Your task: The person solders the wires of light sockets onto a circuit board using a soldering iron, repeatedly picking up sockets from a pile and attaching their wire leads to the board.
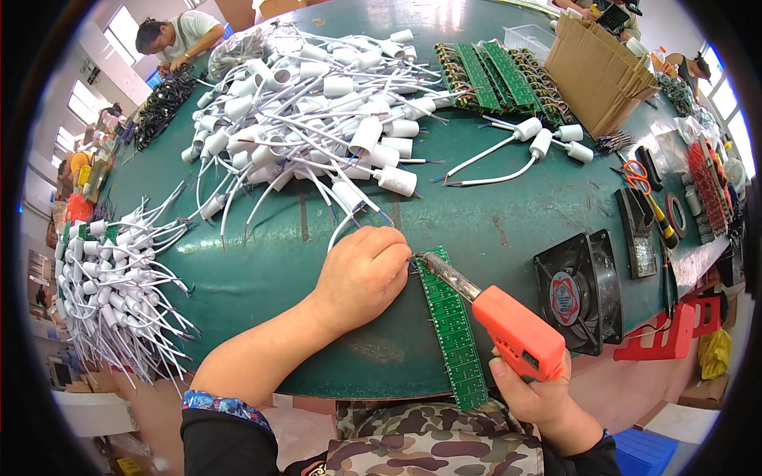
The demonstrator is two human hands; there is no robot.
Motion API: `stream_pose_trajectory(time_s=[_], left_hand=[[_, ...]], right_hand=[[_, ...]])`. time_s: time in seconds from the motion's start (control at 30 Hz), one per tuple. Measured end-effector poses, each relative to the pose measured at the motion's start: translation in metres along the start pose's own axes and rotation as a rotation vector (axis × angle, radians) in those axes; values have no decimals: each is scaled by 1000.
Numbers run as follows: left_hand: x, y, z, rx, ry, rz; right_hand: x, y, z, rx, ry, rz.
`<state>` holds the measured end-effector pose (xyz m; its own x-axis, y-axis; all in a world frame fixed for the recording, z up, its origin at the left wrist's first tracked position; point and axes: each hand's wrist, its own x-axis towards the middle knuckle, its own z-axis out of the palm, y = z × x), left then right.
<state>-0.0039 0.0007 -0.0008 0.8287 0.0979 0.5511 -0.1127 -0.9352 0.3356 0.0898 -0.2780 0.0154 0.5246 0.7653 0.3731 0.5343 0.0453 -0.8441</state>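
My left hand (362,274) is closed, fingertips pinching a thin wire beside the upper end of a green circuit board strip (452,329). A white cable (339,230) from the lamp holders disappears behind this hand, and whether it is the same wire is hidden. In my right hand (540,393) is an orange soldering gun (520,333), gripped by its handle. Its metal tip touches or nearly touches the strip's upper end, next to my left fingertips. The strip lies lengthwise, its lower end reaching past the table's near edge over my camouflage apron (432,452).
A large heap of white lamp holders (337,86) covers the far middle; another pile (111,285) lies left. Circuit boards (500,75) and a cardboard box (599,71) stand far right. A black fan (578,292) and tools (639,230) sit right. Another person (178,40) works far left.
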Motion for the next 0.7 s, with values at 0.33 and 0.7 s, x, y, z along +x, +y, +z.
stream_pose_trajectory(time_s=[0.33, 0.7], left_hand=[[0, 0, 0, -3, 4, -7], [0, 1, 0, 1, 7, -1]], right_hand=[[-12, -6, -10, -53, -9, 28], [-13, -3, -12, 16, 0, 38]])
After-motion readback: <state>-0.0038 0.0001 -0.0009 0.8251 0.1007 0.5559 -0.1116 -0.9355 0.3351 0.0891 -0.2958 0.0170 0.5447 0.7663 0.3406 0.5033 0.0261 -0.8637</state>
